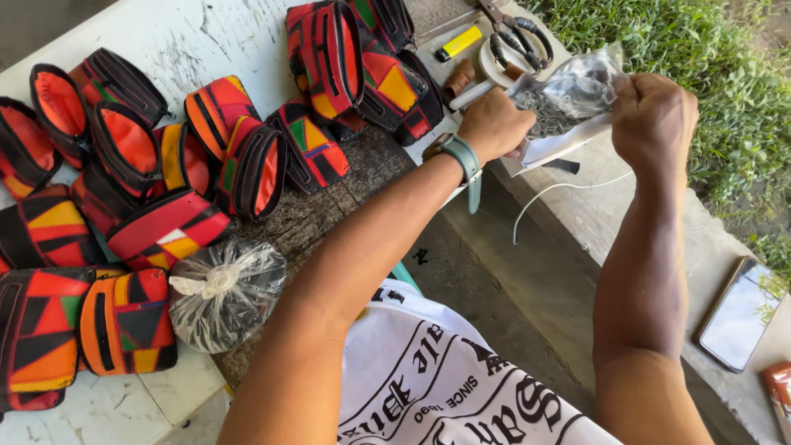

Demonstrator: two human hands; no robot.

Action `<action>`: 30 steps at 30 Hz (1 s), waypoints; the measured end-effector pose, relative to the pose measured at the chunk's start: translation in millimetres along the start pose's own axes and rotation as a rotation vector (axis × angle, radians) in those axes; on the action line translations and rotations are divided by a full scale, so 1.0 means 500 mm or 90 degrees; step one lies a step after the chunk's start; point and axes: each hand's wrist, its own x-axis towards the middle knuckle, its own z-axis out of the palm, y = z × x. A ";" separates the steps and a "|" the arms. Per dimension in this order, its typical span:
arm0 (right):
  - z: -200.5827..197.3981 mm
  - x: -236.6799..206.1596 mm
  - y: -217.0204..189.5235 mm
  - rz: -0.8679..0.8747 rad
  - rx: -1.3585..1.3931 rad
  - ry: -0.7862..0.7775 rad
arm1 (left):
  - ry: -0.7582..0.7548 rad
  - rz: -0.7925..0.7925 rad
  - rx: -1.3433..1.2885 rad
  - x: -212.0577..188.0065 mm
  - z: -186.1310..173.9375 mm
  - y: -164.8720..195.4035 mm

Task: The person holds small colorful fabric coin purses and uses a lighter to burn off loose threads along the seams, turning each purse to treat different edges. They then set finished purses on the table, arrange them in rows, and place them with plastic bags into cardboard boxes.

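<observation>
- Both hands, left hand (494,124) & right hand (653,119), grip clear plastic bag (568,95) of small metal bits over worktop (189,37) far edge.
- Tied bag (224,292) near front edge, beside colourful pouches (165,165).
- Scissors (515,37), yellow lighter (459,43) at far corner.

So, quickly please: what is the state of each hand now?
Left hand: closed, gripping the clear plastic bag of small metal parts.
Right hand: closed on the same bag.
</observation>
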 end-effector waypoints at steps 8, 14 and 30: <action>0.001 0.003 -0.006 -0.074 -0.020 0.071 | 0.028 0.143 0.142 -0.016 -0.036 0.001; 0.010 0.031 -0.001 -0.090 0.077 0.119 | 0.118 0.319 0.271 -0.001 -0.026 -0.021; 0.050 0.029 -0.016 -0.051 0.171 0.143 | 0.075 0.238 -0.216 0.014 -0.038 -0.062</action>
